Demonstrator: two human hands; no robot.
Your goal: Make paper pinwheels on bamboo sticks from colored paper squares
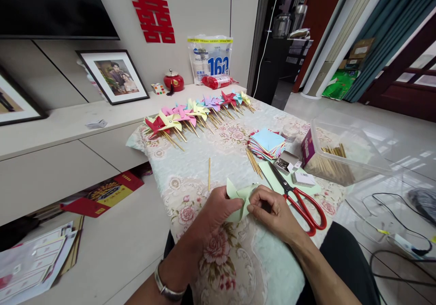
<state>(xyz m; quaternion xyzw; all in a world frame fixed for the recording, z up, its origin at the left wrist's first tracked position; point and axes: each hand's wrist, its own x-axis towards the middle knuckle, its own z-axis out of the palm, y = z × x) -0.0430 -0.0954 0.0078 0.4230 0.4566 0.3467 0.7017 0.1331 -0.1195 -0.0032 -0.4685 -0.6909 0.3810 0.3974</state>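
Between my two hands is a pale green paper pinwheel point(235, 215), its blades curled inward. My left hand point(218, 209) pinches it from the left, thumb on top. From the right, the closed fingers of my right hand point(272, 209) grip the paper near its middle; anything small inside them is hidden. A single wooden stick point(209, 174) lies on the cloth just ahead of my left hand. Red-handled scissors point(299, 200) rest to the right of my right hand, over green paper. Several loose sticks point(254, 163) lie beyond my hands.
Finished pinwheels point(197, 110) in several colours line the table's far edge. A stack of coloured paper squares point(267, 142) sits near an open box of small metal pins point(285, 163) and a white box point(303, 178). At right stands a clear plastic bin point(361, 159) holding sticks.
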